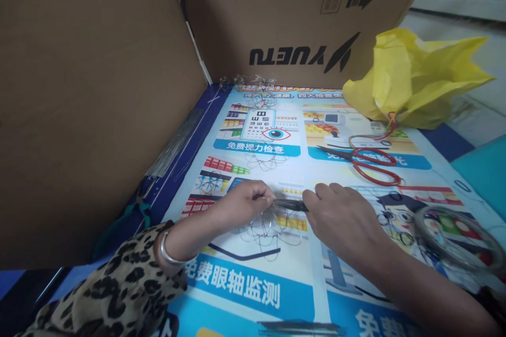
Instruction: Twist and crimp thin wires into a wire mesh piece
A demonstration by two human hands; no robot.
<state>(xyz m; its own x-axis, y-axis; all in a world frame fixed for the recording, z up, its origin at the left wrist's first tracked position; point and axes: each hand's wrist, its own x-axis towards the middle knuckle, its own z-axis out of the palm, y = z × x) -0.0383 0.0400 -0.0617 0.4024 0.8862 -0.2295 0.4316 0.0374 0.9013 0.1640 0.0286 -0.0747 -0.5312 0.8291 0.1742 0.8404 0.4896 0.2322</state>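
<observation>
Near the middle of the poster, my left hand (249, 201) pinches a thin wire piece (266, 229), whose bent loops hang below the fingers. My right hand (342, 216) is closed around a pair of pliers (290, 204) with slim dark jaws. The jaw tips point left and meet the wire at my left fingertips. The pliers' handles are hidden inside my right fist. More looped wire pieces (265, 161) lie on the poster beyond my hands.
Red-handled scissors (377, 172) lie beyond my right hand, beside a yellow bag (411, 79) with coloured cords. A wire coil (488, 242) sits at right. Cardboard walls (98, 89) stand left and behind. Straight wires (177, 142) and a teal-handled tool (140, 209) lie left.
</observation>
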